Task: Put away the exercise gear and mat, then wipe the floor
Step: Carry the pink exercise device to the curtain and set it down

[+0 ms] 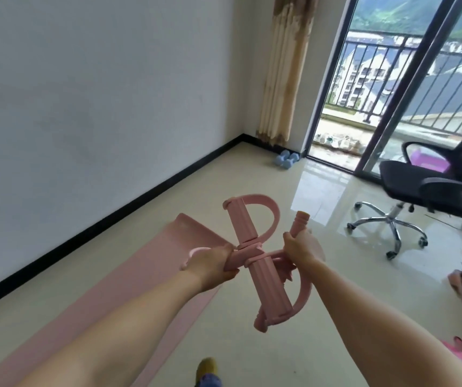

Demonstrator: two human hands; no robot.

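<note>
A pink mat (129, 277) lies on the floor along the left wall, with blue dumbbells (285, 159) far off by the curtain. Above the mat's right edge, both hands hold a pink pedal puller (266, 266): the left hand (213, 263) grips its middle, the right hand (301, 244) its handle

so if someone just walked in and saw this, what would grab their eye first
First the pink pedal puller, held up in mid-frame by both hands: the left hand grips one end, the right hand grips a handle. Below it a pink mat lies flat on the floor along the wall. Further back, blue dumbbells sit by the curtain, and a black office chair stands at the right by the balcony door.
</note>
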